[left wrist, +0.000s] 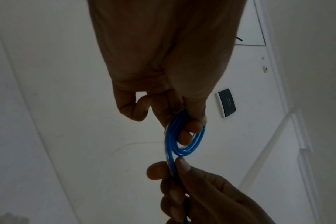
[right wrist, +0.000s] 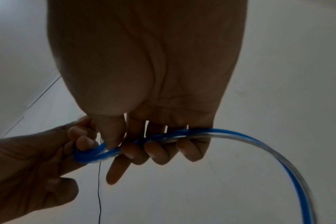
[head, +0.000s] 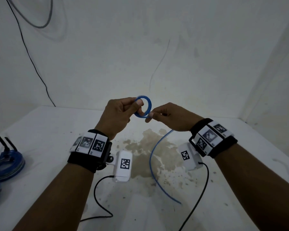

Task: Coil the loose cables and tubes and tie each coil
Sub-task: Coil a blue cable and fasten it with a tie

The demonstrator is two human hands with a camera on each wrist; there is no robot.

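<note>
White desk (head: 57,127), large brown stain (head: 150,147) at its middle, white walls behind it and to the right.

Near left edge of the desk: a stack of finished blue coils (head: 8,164), pale tie strips across them, black stubs standing just behind.

Your forearms come in from the near side, both wrists banded with black-and-white marker tags. A white camera unit hangs under each wrist, each with a black lead trailing onto the desk.

Blue tube (head: 153,162): the loose run lies across the stain, free end near, toward you; the far part rises off the desk to your right hand. Its upper end is wound into a small coil (head: 143,106), several turns, held in the air above the far part of the desk, between your hands.

Your left hand (head: 118,115) grips the coil, thumb on the outside, fingertips (left wrist: 184,137) hooked through the ring.

Your right hand (head: 167,117) pinches the tube just below the coil, thumb and forefinger clamped on it; in the right wrist view the tube also runs across your other curled fingers (right wrist: 159,153).

The two hands are nearly touching at the coil.
</note>
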